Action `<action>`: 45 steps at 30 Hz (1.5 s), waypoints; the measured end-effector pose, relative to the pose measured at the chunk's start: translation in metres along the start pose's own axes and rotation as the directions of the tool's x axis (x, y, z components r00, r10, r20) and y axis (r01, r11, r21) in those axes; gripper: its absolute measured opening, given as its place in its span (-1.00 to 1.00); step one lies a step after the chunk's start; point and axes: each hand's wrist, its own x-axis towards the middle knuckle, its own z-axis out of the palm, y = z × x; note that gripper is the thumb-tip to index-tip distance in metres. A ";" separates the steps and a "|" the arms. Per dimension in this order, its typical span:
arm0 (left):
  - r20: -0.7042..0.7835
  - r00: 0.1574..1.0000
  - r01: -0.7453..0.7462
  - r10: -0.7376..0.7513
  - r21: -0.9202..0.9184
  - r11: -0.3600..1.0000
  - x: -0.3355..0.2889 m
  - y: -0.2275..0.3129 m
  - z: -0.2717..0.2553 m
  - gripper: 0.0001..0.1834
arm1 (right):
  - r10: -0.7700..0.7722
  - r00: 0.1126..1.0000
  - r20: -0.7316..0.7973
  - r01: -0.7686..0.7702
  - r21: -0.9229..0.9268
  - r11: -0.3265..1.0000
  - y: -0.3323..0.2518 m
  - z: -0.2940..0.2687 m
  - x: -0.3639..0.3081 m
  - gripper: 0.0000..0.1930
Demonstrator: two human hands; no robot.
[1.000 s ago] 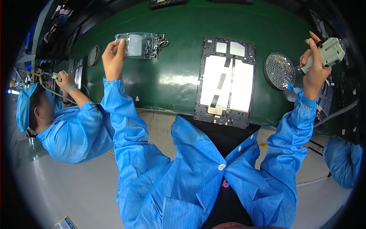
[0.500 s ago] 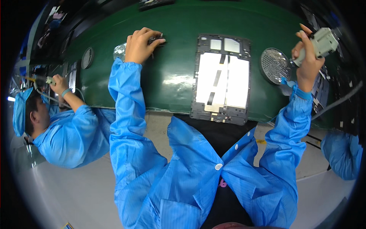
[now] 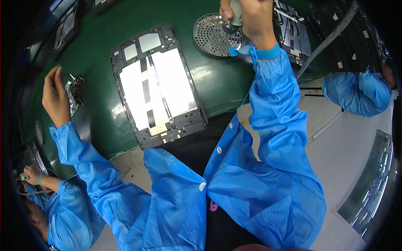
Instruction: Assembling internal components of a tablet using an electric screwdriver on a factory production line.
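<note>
Tool (image 3: 236,15) fills our right hand (image 3: 256,17), tip down so it faces the round tray (image 3: 205,42), while our left hand (image 3: 56,95), its grip unclear to us, hangs beside dark parts (image 3: 76,88), the flat panel (image 3: 173,81) lying reachably between.

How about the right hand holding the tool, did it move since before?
Yes. The right hand moved left, toward the round tray: the tool was beside it and now overlaps its right side.
</note>
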 end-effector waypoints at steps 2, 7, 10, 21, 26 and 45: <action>0.002 0.999 -0.032 0.032 0.014 0.999 0.008 0.012 0.002 -0.77 | 0.003 1.000 0.026 -0.005 0.044 0.999 0.005 0.004 -0.002 -0.85; 0.115 0.991 0.053 -0.063 0.089 0.995 0.006 -0.034 -0.003 -0.74 | -0.002 0.995 0.097 -0.009 0.122 0.992 0.018 0.014 -0.005 -0.86; 0.147 0.970 0.178 -0.191 0.095 0.979 -0.008 -0.039 -0.014 -0.67 | -0.016 0.994 0.107 -0.004 0.180 0.984 0.021 0.020 -0.008 -0.87; 0.038 0.889 0.430 -0.456 -0.415 0.802 -0.034 -0.059 -0.013 -0.58 | -0.060 0.990 0.125 0.033 0.201 0.979 0.034 0.019 -0.009 -0.87; -0.050 0.920 0.333 -0.388 -0.420 0.844 -0.034 -0.053 -0.009 -0.62 | -0.061 0.991 0.118 0.044 0.146 0.988 0.034 0.019 -0.009 -0.87; 0.110 0.967 0.252 -0.228 -0.499 0.829 -0.028 0.045 0.057 -0.60 | -0.098 0.991 0.093 0.087 0.117 0.989 0.032 0.029 -0.016 -0.86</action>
